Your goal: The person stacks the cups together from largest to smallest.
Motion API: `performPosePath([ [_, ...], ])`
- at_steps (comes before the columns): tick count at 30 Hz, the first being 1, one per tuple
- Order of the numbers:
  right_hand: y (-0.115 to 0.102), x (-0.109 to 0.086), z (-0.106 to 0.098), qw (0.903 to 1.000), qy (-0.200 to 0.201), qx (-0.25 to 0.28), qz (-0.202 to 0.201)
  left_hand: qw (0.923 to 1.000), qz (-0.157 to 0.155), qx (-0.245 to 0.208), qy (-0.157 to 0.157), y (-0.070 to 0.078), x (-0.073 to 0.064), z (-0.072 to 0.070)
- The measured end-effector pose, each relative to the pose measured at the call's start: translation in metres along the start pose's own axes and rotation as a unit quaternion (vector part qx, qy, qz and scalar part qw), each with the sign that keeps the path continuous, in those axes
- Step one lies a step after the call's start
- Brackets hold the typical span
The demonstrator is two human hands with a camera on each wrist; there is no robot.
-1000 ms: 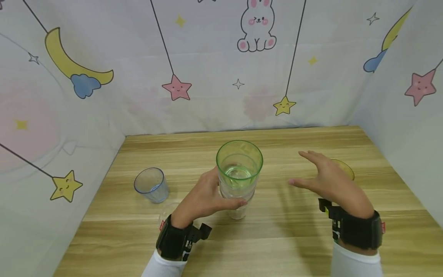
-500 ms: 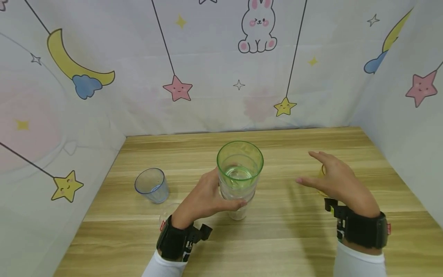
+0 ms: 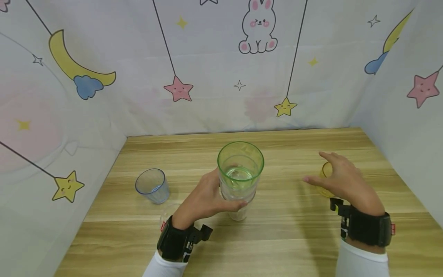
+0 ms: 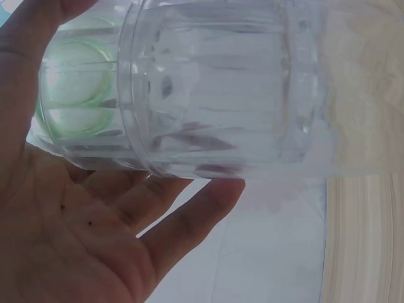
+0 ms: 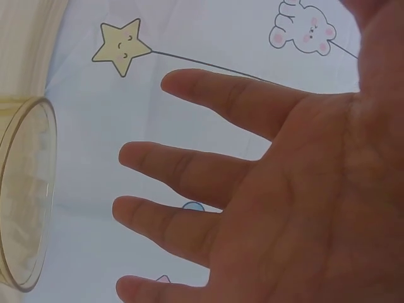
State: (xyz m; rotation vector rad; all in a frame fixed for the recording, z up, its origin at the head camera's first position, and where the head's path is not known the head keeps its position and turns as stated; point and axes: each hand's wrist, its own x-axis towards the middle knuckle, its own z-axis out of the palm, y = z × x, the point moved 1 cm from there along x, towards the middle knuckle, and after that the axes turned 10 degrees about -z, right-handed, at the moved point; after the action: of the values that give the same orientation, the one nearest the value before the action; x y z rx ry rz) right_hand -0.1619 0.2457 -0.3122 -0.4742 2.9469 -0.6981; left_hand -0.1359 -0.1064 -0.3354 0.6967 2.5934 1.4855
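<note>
My left hand (image 3: 209, 198) grips an upright stack of clear cups (image 3: 238, 214) with a green-rimmed cup (image 3: 239, 185) at its top. In the left wrist view, the thumb and fingers curl round the ribbed clear wall (image 4: 208, 76), and the green cup (image 4: 79, 69) shows toward the palm side. Over on the right, a yellow cup (image 3: 324, 191) stands partly hidden behind my right hand (image 3: 349, 184). That hand holds nothing, its fingers (image 5: 189, 167) straight and spread above the yellow cup's rim (image 5: 47, 208) in the right wrist view.
A blue-rimmed cup (image 3: 158, 193) stands on the left of the wooden table (image 3: 277, 246). Another clear cup (image 3: 167, 215) is partly hidden behind my left wrist. White cloth (image 3: 207, 115) with cartoon prints closes off the back and both sides.
My right hand has moved to the right and a little lower over the yellow cup, uncovering more of its left side. The left hand and the stack have stayed in place.
</note>
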Motion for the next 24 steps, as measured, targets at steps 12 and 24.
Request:
performPosePath([
  [12, 0.017, 0.002, 0.000, 0.9993, -0.011, -0.011, 0.035, 1.0000, 0.003, 0.001, -0.001, -0.001, 0.000, 0.000],
  [24, 0.032, 0.002, 0.003, 0.9977, -0.038, 0.027, 0.049, 1.0000, -0.006, 0.000, -0.004, 0.001, -0.001, -0.001],
])
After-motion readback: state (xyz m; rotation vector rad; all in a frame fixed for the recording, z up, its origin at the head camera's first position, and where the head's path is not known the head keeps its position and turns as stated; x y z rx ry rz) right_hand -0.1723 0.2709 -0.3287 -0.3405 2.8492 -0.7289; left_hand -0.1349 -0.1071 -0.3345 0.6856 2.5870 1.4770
